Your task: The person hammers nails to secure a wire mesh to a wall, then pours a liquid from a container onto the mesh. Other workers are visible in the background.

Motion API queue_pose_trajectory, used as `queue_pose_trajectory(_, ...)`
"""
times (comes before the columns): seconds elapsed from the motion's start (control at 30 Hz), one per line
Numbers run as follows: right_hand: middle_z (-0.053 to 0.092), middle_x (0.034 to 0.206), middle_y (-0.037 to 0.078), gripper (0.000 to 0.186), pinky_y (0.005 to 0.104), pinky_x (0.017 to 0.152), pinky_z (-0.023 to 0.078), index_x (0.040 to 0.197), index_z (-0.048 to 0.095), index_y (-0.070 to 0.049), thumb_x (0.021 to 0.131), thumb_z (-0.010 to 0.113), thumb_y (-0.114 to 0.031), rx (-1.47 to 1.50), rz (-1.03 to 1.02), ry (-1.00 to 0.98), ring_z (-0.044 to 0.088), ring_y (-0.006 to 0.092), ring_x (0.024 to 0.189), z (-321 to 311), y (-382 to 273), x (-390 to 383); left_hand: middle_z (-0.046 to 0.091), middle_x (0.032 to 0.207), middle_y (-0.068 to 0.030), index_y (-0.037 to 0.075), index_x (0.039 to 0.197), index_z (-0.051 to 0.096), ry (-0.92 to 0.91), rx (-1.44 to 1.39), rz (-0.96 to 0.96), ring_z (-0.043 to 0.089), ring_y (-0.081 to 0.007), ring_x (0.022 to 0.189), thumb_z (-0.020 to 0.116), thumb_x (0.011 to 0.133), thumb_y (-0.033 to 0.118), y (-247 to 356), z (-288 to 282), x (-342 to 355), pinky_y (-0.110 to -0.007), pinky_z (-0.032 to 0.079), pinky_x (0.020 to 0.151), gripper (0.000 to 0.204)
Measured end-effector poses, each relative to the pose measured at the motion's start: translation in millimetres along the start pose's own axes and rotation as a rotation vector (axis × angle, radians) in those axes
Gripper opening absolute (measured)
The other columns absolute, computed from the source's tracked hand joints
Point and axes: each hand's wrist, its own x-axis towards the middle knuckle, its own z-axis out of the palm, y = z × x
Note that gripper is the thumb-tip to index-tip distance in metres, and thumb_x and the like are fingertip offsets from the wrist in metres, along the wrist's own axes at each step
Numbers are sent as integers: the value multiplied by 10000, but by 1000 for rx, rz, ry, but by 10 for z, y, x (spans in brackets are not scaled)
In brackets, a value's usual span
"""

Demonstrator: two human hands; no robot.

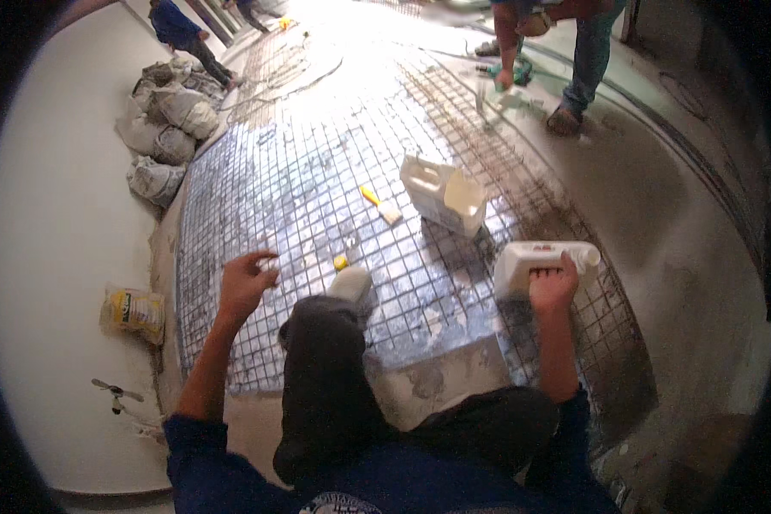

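My right hand [554, 284] is wrapped round the handle of a white plastic jug [518, 261], which lies tilted on its side with its neck to the right. Over the metal mesh [265, 214] my left hand [248, 283] hovers, fingers apart and curved, holding nothing. A cut-open white jug [433, 206] stands on the mesh ahead of me. To its left lies a paintbrush [380, 206] with a yellow handle. Close to my shoe [349, 284] is a small yellow cap-like piece [341, 262].
Filled sacks [171, 116] are piled along the left wall, with a yellow-and-white bag [134, 313] nearer me. At the upper right a person bends down, one hand on a green tool [510, 75]. Cables [625, 103] run along the right floor. Another person [184, 34] stands far left.
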Motion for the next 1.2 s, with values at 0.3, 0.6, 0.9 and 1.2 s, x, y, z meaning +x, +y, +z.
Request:
queue_pose_trajectory(0.3, 539, 1030, 122, 532, 479, 955, 444, 1223, 434, 3, 856, 639, -322, -166, -69, 155, 554, 292, 939, -47, -63, 141, 684, 1086, -150, 52, 1209, 646, 123, -89, 347, 673, -200, 965, 662, 838, 37, 245, -110, -258, -358, 538, 870, 372)
queue_pose_trajectory(0.6, 575, 1005, 111, 419, 438, 887, 519, 1208, 513, -6, 873, 647, -218, -659, 110, 119, 581, 264, 951, -591, -959, -88, 694, 1055, -138, 54, 1177, 664, 32, -155, 499, 676, -215, 943, 637, 881, 40, -109, -298, 69, -336, 573, 827, 298)
queue_pose_trajectory(0.9, 608, 816, 31, 302, 282, 580, 491, 1076, 608, -15, 872, 657, -232, -1421, -178, 121, 587, 133, 667, -411, -1145, -1880, 720, 908, -164, 79, 1122, 679, -176, 232, 190, 704, -267, 831, 735, 799, 281, -2009, 235, 1184, -367, 543, 755, 385)
queue_pose_trajectory(1.2, 692, 905, 75, 326, 338, 744, 498, 1060, 678, -4, 826, 725, -225, -1523, -249, 852, 640, 191, 771, -828, -795, -3462, 538, 1243, -218, 220, 1428, 434, -338, 464, 461, 577, -435, 1055, 628, 838, 208, -3067, 2114, 2255, -501, 494, 877, 621)
